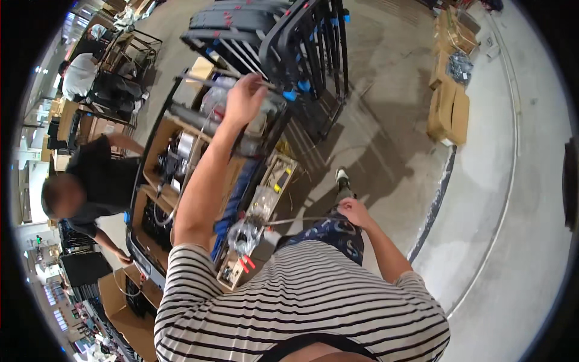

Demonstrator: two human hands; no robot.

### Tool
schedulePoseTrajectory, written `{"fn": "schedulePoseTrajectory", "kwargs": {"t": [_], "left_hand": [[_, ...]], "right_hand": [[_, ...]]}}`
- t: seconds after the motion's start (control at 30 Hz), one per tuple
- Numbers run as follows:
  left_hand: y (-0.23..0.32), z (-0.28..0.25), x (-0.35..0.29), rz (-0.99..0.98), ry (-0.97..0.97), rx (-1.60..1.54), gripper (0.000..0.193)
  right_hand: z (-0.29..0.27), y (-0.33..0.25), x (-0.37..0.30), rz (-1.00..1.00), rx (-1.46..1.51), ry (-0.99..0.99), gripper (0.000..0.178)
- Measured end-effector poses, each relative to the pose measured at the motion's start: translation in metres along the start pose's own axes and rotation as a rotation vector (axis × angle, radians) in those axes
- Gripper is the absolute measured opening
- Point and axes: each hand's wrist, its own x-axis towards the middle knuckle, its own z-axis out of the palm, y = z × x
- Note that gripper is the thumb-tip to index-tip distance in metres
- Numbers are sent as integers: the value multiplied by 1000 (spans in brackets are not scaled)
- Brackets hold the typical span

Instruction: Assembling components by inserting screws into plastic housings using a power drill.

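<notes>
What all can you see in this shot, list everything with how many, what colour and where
black metal racks: a leaning stack, black with blue and red clips, top centre
cart: one, dark frame with cardboard-lined compartments of parts, left centre
thin rod: one, grey, over the cart
clear bag: one, by the cart's near end
red-handled tool: one, in a small box below the bag
cardboard boxes: several, brown, on the floor top right
co-worker: one, dark shirt, bent at the cart's left
left hand: raised at the rod
right hand: low, by the thigh, on a thin wire

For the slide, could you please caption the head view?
Left hand grips a thin grey metal rod over a parts cart; right hand pinches a thin wire.
</notes>
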Motion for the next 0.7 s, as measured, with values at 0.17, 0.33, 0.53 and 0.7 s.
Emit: {"fn": "schedulePoseTrajectory", "kwargs": {"t": [0.17, 0.33, 0.53, 0.7], "left_hand": [[18, 108, 157, 85, 258, 423, 59], [29, 140, 214, 52, 409, 424, 53], [85, 177, 282, -311, -303, -92, 29], [138, 203, 276, -560, -668, -632, 17]], "right_hand": [[-127, -75, 62, 66, 562, 76, 34], [-245, -279, 74, -492, 1009, -783, 62], [-301, -371, 57, -1216, 1118, -1201, 73], [-332, -381, 34, -1157, 1184, -1334, 72]]}}
